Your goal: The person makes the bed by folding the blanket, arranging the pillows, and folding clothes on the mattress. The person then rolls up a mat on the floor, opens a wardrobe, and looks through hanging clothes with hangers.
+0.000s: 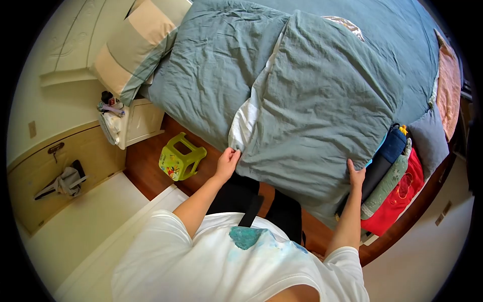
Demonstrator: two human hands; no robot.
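Observation:
A grey-green quilt [322,95] lies over the bed, with a fold running across it where a white strip of lining [245,121] shows. My left hand [229,162] is closed on the quilt's near edge, at the lower end of that white strip. At the right, my right hand [356,173] rests against the quilt's near right corner, thumb up on the cloth and the other fingers hidden under or behind the edge. Just right of this hand lie rolled dark cloth [383,155], a green roll [387,186] and a red cloth [397,194].
A striped pillow [141,45] stands at the upper left above a white nightstand [143,122]. On the wooden floor is a green stool [182,157]. A grey cushion [429,140] and a pink one [448,88] lie at the right edge.

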